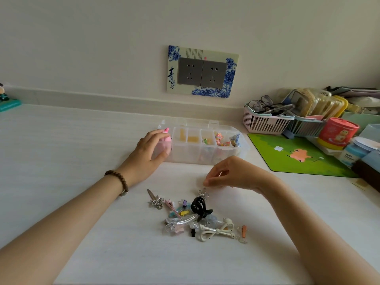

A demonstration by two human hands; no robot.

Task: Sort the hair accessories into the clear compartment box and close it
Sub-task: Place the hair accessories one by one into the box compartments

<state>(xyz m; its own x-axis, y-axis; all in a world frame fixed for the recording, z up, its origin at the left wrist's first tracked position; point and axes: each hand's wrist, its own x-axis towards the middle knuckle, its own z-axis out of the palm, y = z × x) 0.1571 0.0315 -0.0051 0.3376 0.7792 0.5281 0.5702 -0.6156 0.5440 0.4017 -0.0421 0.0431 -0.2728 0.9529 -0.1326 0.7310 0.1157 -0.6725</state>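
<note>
A clear compartment box [205,155] stands open on the white table, its lid tipped back toward the wall. Its sections hold yellow, multicoloured and blue pieces; a pink item [166,131] sticks up at the left end. My left hand [149,155] grips the box's left end. My right hand [232,174] hovers in front of the box, its fingertips pinched on a thin pin-like clip [220,173]. Below lies a pile of hair accessories [195,217]: a silver bow clip [202,194], a black claw clip [198,206], a white bow clip [216,231], and several small clips.
A green mouse mat [298,155] lies to the right. Behind it are a pink basket [265,122] with glasses, a blue basket of packets, a red canister [337,133] and bottles. A double wall socket [202,72] faces me. A small figurine [6,99] sits far left.
</note>
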